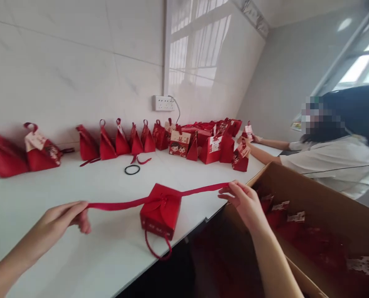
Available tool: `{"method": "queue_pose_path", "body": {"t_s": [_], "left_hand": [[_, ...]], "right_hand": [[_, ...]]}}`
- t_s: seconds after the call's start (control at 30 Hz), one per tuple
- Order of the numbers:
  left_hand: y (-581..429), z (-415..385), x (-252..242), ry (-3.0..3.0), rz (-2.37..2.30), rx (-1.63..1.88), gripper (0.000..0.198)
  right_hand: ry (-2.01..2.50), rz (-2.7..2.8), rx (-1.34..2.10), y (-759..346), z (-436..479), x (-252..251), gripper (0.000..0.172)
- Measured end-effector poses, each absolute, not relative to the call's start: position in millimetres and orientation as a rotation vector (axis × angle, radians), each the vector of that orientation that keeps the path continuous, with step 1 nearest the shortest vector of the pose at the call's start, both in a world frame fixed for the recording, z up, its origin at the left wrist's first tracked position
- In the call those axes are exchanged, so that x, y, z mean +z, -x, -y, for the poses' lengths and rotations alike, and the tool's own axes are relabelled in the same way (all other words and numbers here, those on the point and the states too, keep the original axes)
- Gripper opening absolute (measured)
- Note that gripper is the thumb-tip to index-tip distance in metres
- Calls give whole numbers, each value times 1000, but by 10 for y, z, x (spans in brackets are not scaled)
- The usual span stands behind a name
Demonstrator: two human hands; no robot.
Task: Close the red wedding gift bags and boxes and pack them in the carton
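On the white table [104, 182], close to its front edge, I see the red box [161, 211] between the two hands, with its cord loop [147, 243] hanging out past the edge. The left hand [65, 215] pinches one end of the ribbon [116, 205], thumb against fingers; the right hand [243, 198] has the other end in the same kind of pinch. So both grips are closed on ribbon only, and neither hand touches the box itself.

About the progress, I judge it to be midway for this box: its curved flaps are folded together at the top, and the ribbon passes over their middle, drawn out to both sides. No bow is made yet. Whether there is already a knot in the centre, I cannot tell.

Along the wall [63, 62] stands a row of bags [108, 147], and farther to the right a dense group [214, 155], several with pale tags. On the table lie also a black ring [132, 173] and a loose ribbon piece. A socket strip [164, 103] with a cable is on the tiles. At the right, a carton [311, 203] contains more red packs, and beyond it a co-worker in a white shirt [330, 161] reaches to the small bags, near a bright window.
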State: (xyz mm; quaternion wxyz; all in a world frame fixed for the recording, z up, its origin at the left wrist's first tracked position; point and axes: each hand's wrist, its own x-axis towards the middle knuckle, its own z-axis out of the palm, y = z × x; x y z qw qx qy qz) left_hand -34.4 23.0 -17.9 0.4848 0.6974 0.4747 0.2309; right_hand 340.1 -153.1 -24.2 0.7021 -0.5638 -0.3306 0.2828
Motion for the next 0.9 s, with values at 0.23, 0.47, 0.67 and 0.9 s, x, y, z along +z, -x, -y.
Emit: {"method": "queue_pose_path", "body": {"t_s": [0.23,0.47,0.67,0.9], "left_hand": [[47,-47,1,-2210,-1441,718,37],[-829,-39,-18,-2403,-587,295,77],[-763,-65,-419,-2431,-558,484,72],[-786,-59,-771,-2389,-572,906,64]], "right_hand": [[1546,777,201,-3277,1643,-233,28],[1557,1744,500,-2537,1239,-167,75],[1544,1816,732,-2689,1165,-129,87],[1423,1930,740,-2824,874,-233,99]]}}
